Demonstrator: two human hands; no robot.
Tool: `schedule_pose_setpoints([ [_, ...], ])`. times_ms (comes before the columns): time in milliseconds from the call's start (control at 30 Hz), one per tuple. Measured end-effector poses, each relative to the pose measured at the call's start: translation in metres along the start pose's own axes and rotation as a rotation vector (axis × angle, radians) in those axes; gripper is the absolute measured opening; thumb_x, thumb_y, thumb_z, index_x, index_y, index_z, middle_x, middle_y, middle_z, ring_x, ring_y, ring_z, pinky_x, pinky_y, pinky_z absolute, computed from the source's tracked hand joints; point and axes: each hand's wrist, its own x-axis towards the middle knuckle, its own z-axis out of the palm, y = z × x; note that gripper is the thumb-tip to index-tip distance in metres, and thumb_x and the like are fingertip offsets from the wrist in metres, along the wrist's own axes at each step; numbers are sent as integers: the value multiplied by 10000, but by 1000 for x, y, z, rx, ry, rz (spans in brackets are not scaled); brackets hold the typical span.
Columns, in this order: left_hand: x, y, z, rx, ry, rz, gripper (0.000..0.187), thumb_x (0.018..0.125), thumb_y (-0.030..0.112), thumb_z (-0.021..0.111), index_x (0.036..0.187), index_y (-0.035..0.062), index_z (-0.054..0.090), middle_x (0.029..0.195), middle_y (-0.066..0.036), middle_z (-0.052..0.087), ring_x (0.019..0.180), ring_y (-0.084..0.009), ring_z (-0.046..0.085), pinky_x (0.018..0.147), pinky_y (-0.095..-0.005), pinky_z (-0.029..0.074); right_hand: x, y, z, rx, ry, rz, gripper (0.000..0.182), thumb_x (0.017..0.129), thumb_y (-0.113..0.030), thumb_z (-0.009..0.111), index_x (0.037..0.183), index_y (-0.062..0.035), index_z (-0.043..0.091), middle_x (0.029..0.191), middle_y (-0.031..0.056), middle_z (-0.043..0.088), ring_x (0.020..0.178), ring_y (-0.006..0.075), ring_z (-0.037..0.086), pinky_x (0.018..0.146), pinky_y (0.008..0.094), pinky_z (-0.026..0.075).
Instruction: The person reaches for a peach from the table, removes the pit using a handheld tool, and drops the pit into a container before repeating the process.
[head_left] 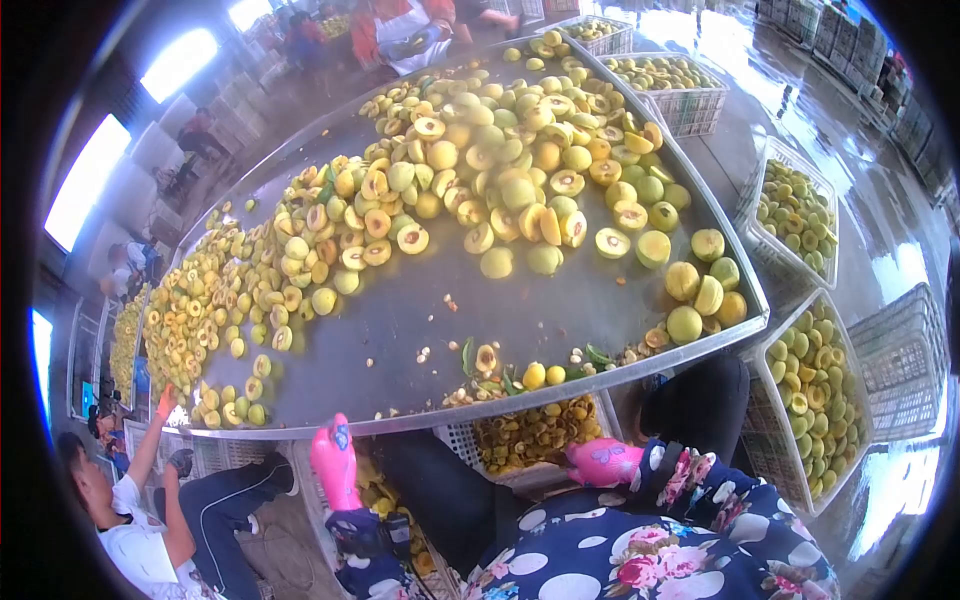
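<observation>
My left hand (336, 466), in a pink printed glove, is at the near edge of the metal table (420, 345). Its fingers are curled together, and anything inside them is hidden. In a matching glove, my right hand (604, 462) hovers by the right side of a crate (460, 440) below the table edge. Those fingers look closed too, with their contents out of sight. Brownish fruit scraps (525, 435) fill that crate. Yellow-green peach-like fruits (500, 150), many halved around a brown stone, cover much of the table.
Fruit-filled plastic crates (760, 440) line the right side, beside a stack of crates (905, 345). At left sits a co-worker (140, 520) with a hand at the table. Another person (400, 30) is across it. Several loose pits and leaves (490, 365) lie near the front rim.
</observation>
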Motion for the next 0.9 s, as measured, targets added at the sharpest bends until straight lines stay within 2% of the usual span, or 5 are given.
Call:
schedule_pose_setpoints([
  [67, 31, 17, 23, -544, -149, 68, 360, 859, 302, 607, 1101, 36, 583, 848, -31, 646, 603, -80, 571, 510, -204, 436, 12, 8, 7, 196, 43, 46, 354, 880, -307, 502, 999, 25, 470, 764, 225, 607, 755, 400, 603, 646, 455, 470],
  [267, 74, 215, 130, -457, -458, 113, 362, 851, 384, 601, 952, 36, 594, 702, -24, 604, 540, -87, 558, 442, -205, 421, 6, 7, -3, 221, 167, -21, 373, 875, -312, 505, 999, 37, 464, 760, 264, 588, 726, 427, 587, 623, 481, 444],
  [367, 132, 238, 233, -121, -403, 155, 477, 799, 462, 636, 853, -8, 577, 666, -72, 556, 531, -168, 546, 430, -300, 440, -2, 6, -21, 238, 164, 50, 346, 897, -289, 484, 994, 43, 502, 734, 251, 582, 698, 401, 594, 603, 441, 451],
  [633, 103, 245, 279, -791, -128, 229, 377, 726, 160, 762, 1005, 7, 558, 891, -67, 614, 656, -110, 566, 538, -271, 464, 7, 34, -12, 400, 77, 52, 409, 891, -337, 494, 1010, 53, 477, 702, 217, 590, 638, 348, 604, 571, 412, 460],
  [900, 56, 214, 195, -1619, -996, -328, 276, 804, 142, 621, 1043, 23, 550, 998, -106, 584, 910, -235, 563, 744, -365, 489, -49, -26, -61, 576, 273, -20, 328, 898, -281, 533, 1035, 12, 478, 690, 138, 574, 641, 232, 588, 592, 343, 448],
])
